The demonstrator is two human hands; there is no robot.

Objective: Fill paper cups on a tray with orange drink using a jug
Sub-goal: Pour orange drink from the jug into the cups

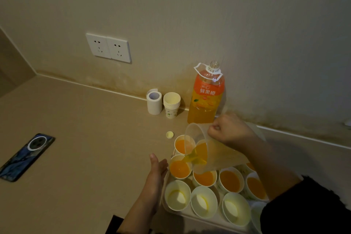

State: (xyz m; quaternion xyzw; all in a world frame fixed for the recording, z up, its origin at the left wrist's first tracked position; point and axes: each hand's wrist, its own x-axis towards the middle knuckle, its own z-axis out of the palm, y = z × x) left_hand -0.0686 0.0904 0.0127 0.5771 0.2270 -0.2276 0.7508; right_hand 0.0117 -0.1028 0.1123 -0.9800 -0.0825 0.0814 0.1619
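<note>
Phone [24, 156] lies flat, far left on the surface [95, 138]. Along the wall stand a white roll [154, 100], a stack of spare cups [171, 104] and an uncapped orange-drink bottle [207, 97]. A small cap [169, 134] lies before them.

Your left hand [156, 171] rests by the left edge of the tray [190, 216], fingers straight and released.

On the tray, the front-row cups [204, 201] are empty and the filled cups [231, 180] sit behind.

Your right hand [230, 129] has its fingers clenched round the handle of the jug [209, 150]. The jug is tipped left and drink streams into the left cup [180, 169].
</note>
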